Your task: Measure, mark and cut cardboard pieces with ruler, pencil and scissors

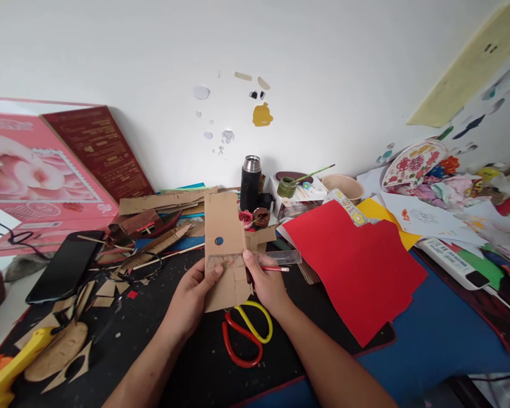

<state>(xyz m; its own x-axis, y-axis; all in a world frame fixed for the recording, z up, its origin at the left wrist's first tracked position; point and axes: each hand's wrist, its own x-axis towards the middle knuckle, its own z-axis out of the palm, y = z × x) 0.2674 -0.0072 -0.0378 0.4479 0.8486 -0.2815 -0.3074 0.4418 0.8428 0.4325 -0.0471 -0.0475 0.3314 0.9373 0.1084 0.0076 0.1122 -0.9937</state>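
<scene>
Both of my hands hold up a brown cardboard piece (224, 215) with a small round hole in its middle. My left hand (194, 293) is closed on the lower left edge, thumb on the front face. On the other edge, my right hand (268, 286) pinches a clear ruler (289, 257) that lies across the cardboard. A pencil (279, 268) pokes out sideways from that same hand, below the ruler. Scissors (243, 361) with one red and one yellow handle lie on the black mat under the cardboard; their blades are hidden.
Red paper (352, 266) spreads to the right, near a white power strip (453, 263). A black thermos (250, 184) and a green paint jar (287, 187) stand by the wall. On the left are a phone (66, 266), cardboard scraps (106, 289) and a yellow glue gun (19, 362).
</scene>
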